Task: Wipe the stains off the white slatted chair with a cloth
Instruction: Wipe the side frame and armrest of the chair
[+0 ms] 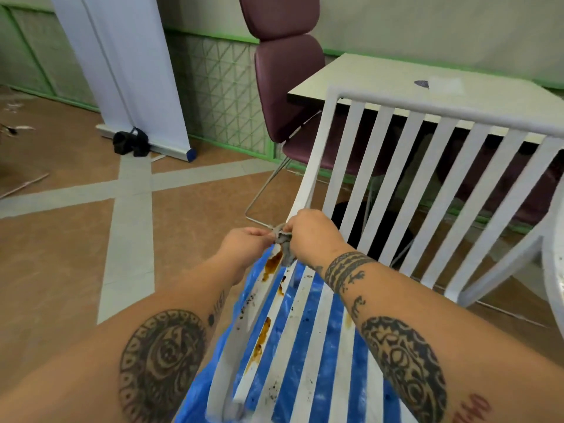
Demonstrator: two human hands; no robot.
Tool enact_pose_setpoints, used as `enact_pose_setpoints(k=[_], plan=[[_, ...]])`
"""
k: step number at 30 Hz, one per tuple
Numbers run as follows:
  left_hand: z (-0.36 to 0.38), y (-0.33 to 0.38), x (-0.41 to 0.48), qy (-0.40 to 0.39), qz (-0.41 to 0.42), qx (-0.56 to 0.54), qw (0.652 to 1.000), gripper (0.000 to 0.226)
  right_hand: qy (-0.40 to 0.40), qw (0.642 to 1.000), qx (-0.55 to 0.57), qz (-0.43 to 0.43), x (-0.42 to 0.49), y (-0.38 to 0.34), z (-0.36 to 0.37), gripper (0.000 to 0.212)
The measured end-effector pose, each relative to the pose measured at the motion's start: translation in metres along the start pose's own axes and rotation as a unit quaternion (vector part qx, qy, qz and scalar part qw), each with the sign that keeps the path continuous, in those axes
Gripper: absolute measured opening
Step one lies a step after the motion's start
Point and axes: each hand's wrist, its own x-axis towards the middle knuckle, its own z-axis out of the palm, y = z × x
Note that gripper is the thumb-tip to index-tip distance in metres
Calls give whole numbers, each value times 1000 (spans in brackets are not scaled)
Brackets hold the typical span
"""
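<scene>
Cloth (285, 250) bunched up, my left hand (244, 244) and right hand (311, 236) both pinching it over the back corner of the white slatted chair (396, 190) seat, brown stains (272, 265) just below. Best bet: fold a clean face, press down, drag along each slat.

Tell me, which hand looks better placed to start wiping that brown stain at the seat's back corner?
Probably the right hand: most of the small grey cloth hangs from its grip, just above the brown stain on the white slatted chair. The left hand only pinches one end.
</scene>
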Motion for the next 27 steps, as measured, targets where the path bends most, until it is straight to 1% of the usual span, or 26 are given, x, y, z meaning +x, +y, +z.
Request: enact_pose_setpoints(k=[3, 6, 8, 9, 11, 12, 13, 15, 17, 18, 22, 25, 27], plan=[[-7, 0, 0, -9, 11, 8, 1000, 15, -21, 1000, -2, 20, -9, -9, -7, 29], [-16, 5, -2, -25, 24, 25, 999, 11, -64, 998, 4, 24, -14, -11, -18, 30], [-21, 7, -7, -23, 23, -1, 999, 14, -85, 995, 45, 39, -16, -5, -26, 31], [-22, 5, -7, -18, 20, -19, 999, 16, -70, 992, 85, 61, -15, 0, -27, 31], [-23, 3, -5, -10, 16, -35, 999, 19, 11, 982, 153, 109, -12, 8, -32, 29], [-23, 2, -4, -17, 9, -31, 999, 18, 49, 976, 169, 126, -9, 12, -33, 31], [-23, 1, -3, -30, 0, -22, 999, 16, 66, 974, 172, 130, -6, 14, -32, 34], [-19, -3, -2, -48, -22, -18, 998, 14, 47, 981, 152, 106, 0, 10, -28, 37], [-15, -6, 1, -49, -41, -35, 997, 18, 2, 990, 121, 73, 1, 3, -19, 37], [-13, -7, 2, -49, -51, -46, 996, 20, -9, 992, 108, 61, -1, 0, -12, 37], [-8, -9, 8, -49, -63, -64, 995, 24, 1, 997, 66, 28, -11, -3, 2, 42], [-8, -16, 8, -46, -56, -80, 994, 27, -22, 999, 27, 1, -20, -8, 0, 46], [-9, -22, 4, -51, -56, -108, 991, 28, -37, 999, 23, -14, -32, -14, 0, 45]])
